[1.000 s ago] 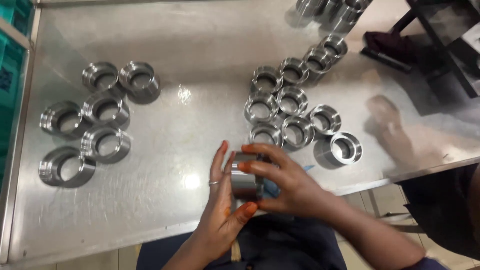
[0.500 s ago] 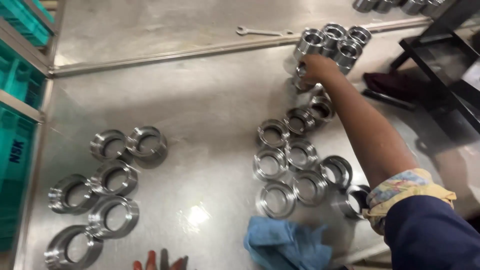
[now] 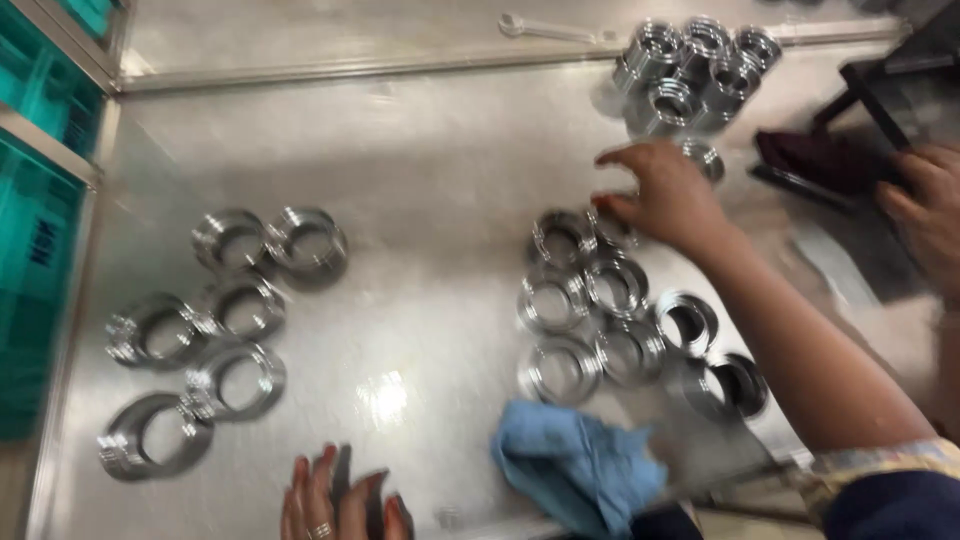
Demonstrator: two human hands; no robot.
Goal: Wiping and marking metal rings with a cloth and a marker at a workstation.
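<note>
My right hand reaches out over the steel table. Its fingers curl down onto a metal ring at the back of the near cluster of shiny metal rings. The blur hides the exact grip. My left hand rests at the table's front edge with its fingers flat and nothing in it. It wears a finger ring. A crumpled blue cloth lies on the table between my two arms, just in front of the near cluster.
Another group of larger metal rings lies at the left. A stack of rings and a wrench sit at the back. Teal crates stand beside the table at the left. Another person's hand is on a dark object at the right.
Both hands held a ring with the cloth; then my right hand reached to the far stack and has now drawn back to the near cluster. The cloth lies on the table.
</note>
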